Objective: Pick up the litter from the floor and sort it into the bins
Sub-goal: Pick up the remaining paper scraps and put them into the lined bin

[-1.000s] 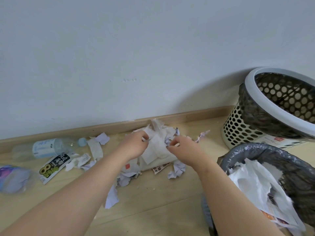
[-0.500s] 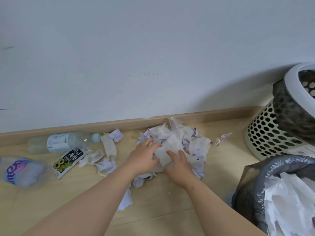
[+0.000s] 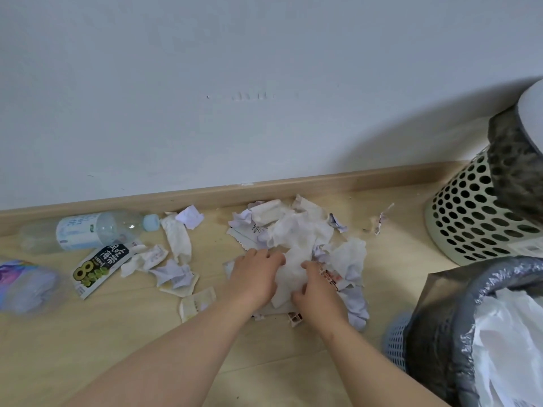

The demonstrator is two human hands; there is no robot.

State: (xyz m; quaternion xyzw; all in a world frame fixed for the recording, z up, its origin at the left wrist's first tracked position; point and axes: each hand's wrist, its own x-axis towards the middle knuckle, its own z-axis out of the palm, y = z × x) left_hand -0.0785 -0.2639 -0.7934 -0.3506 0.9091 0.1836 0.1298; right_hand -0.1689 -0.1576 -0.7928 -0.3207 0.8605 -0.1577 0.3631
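Paper pile (image 3: 296, 236) sits by the wall, left hand (image 3: 255, 279) and right hand (image 3: 318, 296) both curled around one crumpled tissue (image 3: 289, 273) between them.

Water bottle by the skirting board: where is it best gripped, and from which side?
Probably round the labelled middle of the water bottle, coming from above on the room side. It lies on its side along the skirting board, cap pointing right, so the wall side is tight while the round barrel is exposed on top. The left hand, now gripping the paper pile, is nearer.
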